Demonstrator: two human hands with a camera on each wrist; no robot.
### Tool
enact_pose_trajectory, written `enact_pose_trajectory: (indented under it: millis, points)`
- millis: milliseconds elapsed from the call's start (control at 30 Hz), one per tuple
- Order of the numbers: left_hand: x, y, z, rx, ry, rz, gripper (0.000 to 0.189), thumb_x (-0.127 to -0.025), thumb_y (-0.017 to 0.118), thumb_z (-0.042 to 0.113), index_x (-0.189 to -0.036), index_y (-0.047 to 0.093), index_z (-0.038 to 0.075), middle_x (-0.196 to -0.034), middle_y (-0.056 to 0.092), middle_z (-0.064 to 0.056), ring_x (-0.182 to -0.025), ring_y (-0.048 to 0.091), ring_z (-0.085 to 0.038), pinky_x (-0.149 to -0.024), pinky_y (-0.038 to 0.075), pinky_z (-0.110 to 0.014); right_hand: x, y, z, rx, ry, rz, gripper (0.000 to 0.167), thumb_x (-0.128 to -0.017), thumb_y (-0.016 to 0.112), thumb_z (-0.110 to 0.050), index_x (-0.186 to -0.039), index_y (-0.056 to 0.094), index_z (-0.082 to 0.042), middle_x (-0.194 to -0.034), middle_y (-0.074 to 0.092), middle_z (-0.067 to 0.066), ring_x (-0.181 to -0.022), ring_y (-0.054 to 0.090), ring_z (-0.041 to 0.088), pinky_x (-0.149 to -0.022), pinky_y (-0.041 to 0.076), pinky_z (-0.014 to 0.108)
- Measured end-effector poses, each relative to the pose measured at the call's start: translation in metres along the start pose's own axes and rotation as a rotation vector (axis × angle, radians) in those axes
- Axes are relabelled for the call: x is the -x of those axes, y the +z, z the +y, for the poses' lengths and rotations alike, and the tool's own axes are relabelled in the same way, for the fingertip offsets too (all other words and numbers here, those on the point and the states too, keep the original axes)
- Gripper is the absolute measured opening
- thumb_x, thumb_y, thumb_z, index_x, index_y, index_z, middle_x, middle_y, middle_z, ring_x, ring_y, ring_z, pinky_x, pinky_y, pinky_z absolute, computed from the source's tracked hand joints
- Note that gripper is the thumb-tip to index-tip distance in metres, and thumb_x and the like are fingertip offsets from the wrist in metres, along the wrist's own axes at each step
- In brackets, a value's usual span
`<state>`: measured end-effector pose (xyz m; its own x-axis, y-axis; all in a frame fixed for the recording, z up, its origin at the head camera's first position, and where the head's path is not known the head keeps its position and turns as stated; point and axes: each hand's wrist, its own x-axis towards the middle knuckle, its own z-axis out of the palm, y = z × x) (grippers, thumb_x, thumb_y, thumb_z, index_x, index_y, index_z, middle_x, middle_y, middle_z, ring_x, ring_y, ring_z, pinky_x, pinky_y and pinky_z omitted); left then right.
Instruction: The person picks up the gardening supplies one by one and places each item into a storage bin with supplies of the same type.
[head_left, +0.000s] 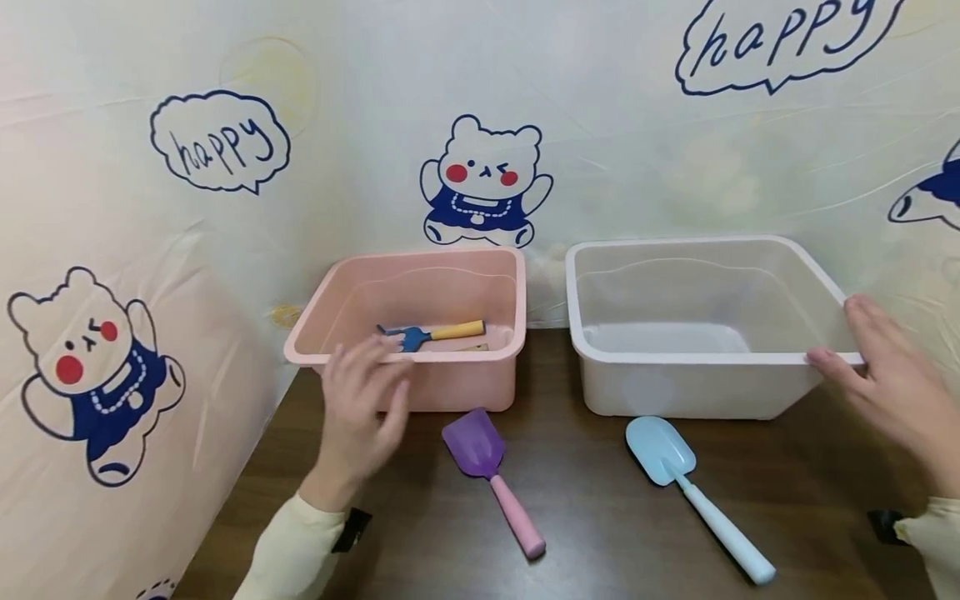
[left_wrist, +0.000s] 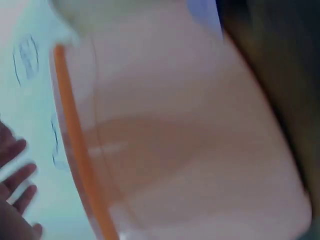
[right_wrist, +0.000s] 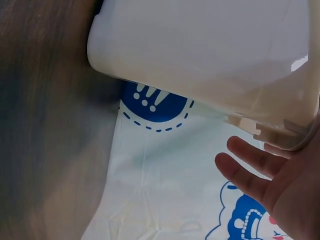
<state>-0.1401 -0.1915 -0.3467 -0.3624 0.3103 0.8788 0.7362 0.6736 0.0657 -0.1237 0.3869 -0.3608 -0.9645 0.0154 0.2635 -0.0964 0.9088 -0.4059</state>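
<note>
My left hand [head_left: 360,417] is raised at the front rim of the pink tub [head_left: 465,385], its fingers loosely spread. In the left wrist view, those fingers [left_wrist: 20,175] show beyond the tub's orange-looking rim, with nothing held. My right hand [head_left: 900,383] touches the front right corner of the off-white tub [head_left: 697,390], the thumb lying on the rim. The right wrist view shows fairly straight fingers [right_wrist: 245,175] beside the outside of that corner. Inside the pink tub lies a small blue toy rake [head_left: 412,337] with a yellow handle.
A purple toy shovel [head_left: 476,446] with a pink handle lies before the pink tub. A light blue toy shovel [head_left: 663,450] lies before the off-white tub. Both rest on the dark wooden table [head_left: 592,517]. A bear-printed cloth [head_left: 360,167] hangs close behind and at the left.
</note>
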Motion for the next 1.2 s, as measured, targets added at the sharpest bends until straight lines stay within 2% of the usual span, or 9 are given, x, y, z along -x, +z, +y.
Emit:
enact_pose_trajectory:
  millis: [100,167,233,333,433,533,700,900,1200]
  points:
    - [0.004,0.017,0.022,0.136,0.132,-0.035,0.026,-0.098,0.053,0.015,-0.1,0.075,0.002,-0.106,0.071,-0.013,-0.104,0.063,-0.038,-0.103,0.034,-0.06,0.0,-0.003,-0.001,-0.028,0.017,-0.007,0.083,-0.107,0.047,-0.041,-0.158,-0.001,0.004,-0.164,-0.007,0.024,-0.15,-0.007,0.044,-0.116,-0.005,0.059]
    - [0.009,0.027,0.035,0.236,0.177,-0.137,0.027,-0.101,0.051,0.017,-0.101,0.074,0.003,-0.1,0.072,-0.008,-0.098,0.065,-0.032,-0.1,0.04,-0.054,0.001,-0.006,-0.001,-0.036,0.03,-0.019,0.083,-0.107,0.048,-0.041,-0.158,0.0,0.003,-0.165,-0.008,0.023,-0.15,-0.006,0.044,-0.116,-0.004,0.061]
    - [0.015,0.032,0.045,0.305,0.186,-0.293,0.024,-0.102,0.053,0.017,-0.104,0.074,0.006,-0.098,0.072,-0.002,-0.094,0.066,-0.024,-0.095,0.046,-0.046,0.001,-0.008,-0.001,-0.035,0.04,-0.029,0.084,-0.106,0.049,-0.041,-0.158,0.0,0.002,-0.165,-0.008,0.022,-0.15,-0.007,0.043,-0.115,-0.004,0.062]
    - [0.026,0.033,0.061,0.341,0.121,-0.578,0.017,-0.099,0.061,0.018,-0.108,0.074,0.012,-0.096,0.07,0.005,-0.088,0.064,-0.013,-0.082,0.051,-0.031,-0.001,-0.008,-0.001,-0.037,0.031,-0.05,0.084,-0.106,0.049,-0.042,-0.159,-0.001,0.002,-0.165,-0.009,0.022,-0.15,-0.008,0.043,-0.115,-0.005,0.062]
    - [0.036,0.033,0.078,0.333,0.019,-0.833,0.02,-0.097,0.066,0.022,-0.114,0.074,0.016,-0.096,0.069,0.008,-0.084,0.063,-0.006,-0.071,0.052,-0.027,-0.002,-0.009,-0.001,-0.048,0.015,-0.068,0.084,-0.106,0.049,-0.042,-0.159,0.001,0.001,-0.166,-0.007,0.021,-0.15,-0.007,0.042,-0.115,-0.004,0.062]
    - [0.043,0.035,0.091,0.33,-0.068,-0.994,0.026,-0.1,0.062,0.028,-0.123,0.071,0.019,-0.101,0.07,0.011,-0.091,0.064,-0.003,-0.076,0.054,-0.028,-0.003,-0.011,-0.001,-0.058,0.01,-0.072,0.083,-0.105,0.05,-0.042,-0.16,0.003,0.0,-0.166,-0.005,0.02,-0.15,-0.004,0.044,-0.115,-0.002,0.064]
    - [0.049,0.04,0.103,0.355,-0.11,-1.126,0.033,-0.104,0.056,0.04,-0.128,0.068,0.02,-0.103,0.069,0.014,-0.094,0.063,-0.003,-0.08,0.054,-0.031,0.0,-0.013,0.002,-0.06,0.035,-0.066,0.083,-0.105,0.049,-0.043,-0.16,0.003,-0.002,-0.166,-0.005,0.019,-0.149,-0.002,0.047,-0.112,0.0,0.068]
    - [0.053,0.039,0.107,0.38,-0.226,-1.306,0.034,-0.102,0.057,0.046,-0.124,0.068,0.022,-0.103,0.068,0.015,-0.087,0.061,0.0,-0.077,0.054,-0.031,0.001,-0.013,0.004,-0.078,0.022,-0.044,0.081,-0.106,0.05,-0.04,-0.16,0.004,-0.001,-0.167,-0.003,0.018,-0.15,-0.002,0.046,-0.114,0.0,0.066]
    - [0.061,0.025,0.106,0.378,-0.32,-1.378,0.021,-0.098,0.067,0.035,-0.116,0.068,0.024,-0.081,0.05,0.019,-0.069,0.048,0.0,-0.064,0.046,-0.024,0.0,-0.011,0.003,-0.089,0.034,-0.044,0.083,-0.105,0.05,-0.041,-0.16,0.003,-0.002,-0.166,-0.004,0.02,-0.149,-0.003,0.047,-0.112,0.0,0.068]
